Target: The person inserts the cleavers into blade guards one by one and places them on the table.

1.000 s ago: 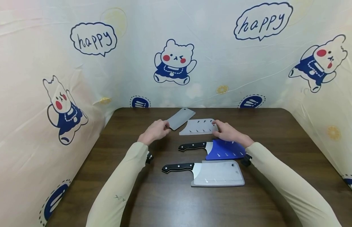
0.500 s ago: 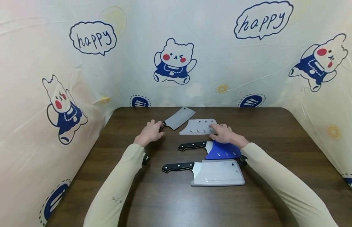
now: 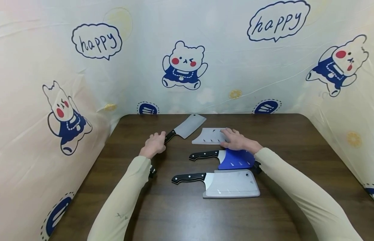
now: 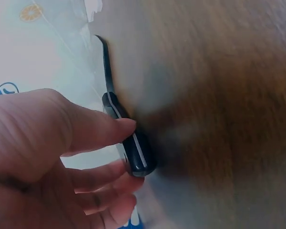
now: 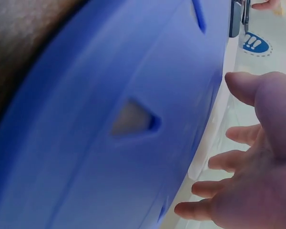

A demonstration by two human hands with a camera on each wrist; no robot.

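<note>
My left hand (image 3: 159, 141) pinches the black handle (image 4: 139, 151) of a bare steel cleaver (image 3: 190, 126) that lies at the back of the dark wooden table (image 3: 283, 140). In the left wrist view the thumb lies on top of the handle and the fingers curl under it. To the right of the blade lies a pale translucent blade cover (image 3: 208, 136). My right hand (image 3: 232, 137) rests flat on its right end with straight fingers (image 5: 214, 162).
Nearer me lie a black-handled knife in a blue cover (image 3: 236, 159) and a cleaver in a grey cover (image 3: 232, 183). The blue cover (image 5: 109, 119) fills the right wrist view. Printed plastic sheeting (image 3: 187, 50) walls in the table on three sides.
My left hand has slid back along the cleaver's handle, so part of the handle now shows. My right hand has shifted a little to the left on the pale cover.
</note>
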